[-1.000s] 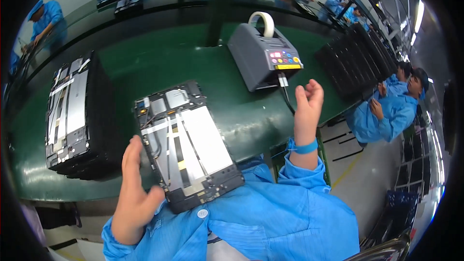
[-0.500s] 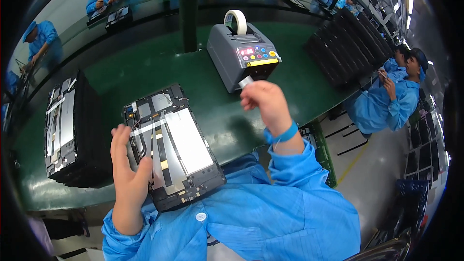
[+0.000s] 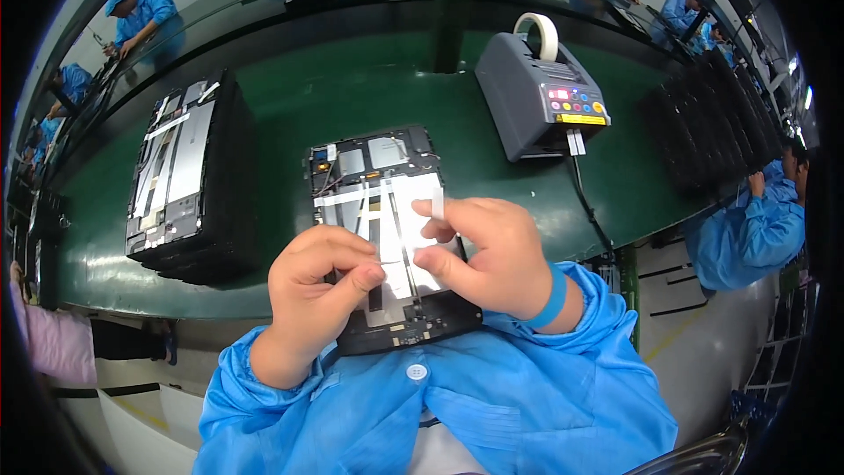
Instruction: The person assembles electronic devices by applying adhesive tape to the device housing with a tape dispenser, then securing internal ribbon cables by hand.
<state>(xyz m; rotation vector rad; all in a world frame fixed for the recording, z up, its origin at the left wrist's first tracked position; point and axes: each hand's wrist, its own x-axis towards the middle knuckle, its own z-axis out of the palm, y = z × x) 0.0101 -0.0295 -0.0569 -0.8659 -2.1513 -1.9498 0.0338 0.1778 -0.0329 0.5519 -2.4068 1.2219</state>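
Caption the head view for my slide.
Right hand with white tape strip and left hand over an opened tablet, automatic tape dispenser beyond.

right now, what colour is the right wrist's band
Blue; the wristband shows best in the head view.

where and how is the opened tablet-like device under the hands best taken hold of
Probably by the two long edges of the tablet-like device, coming from left and right: it is a broad, thin slab, and its inner parts lie bare on top, so holding it by that face looks riskier.
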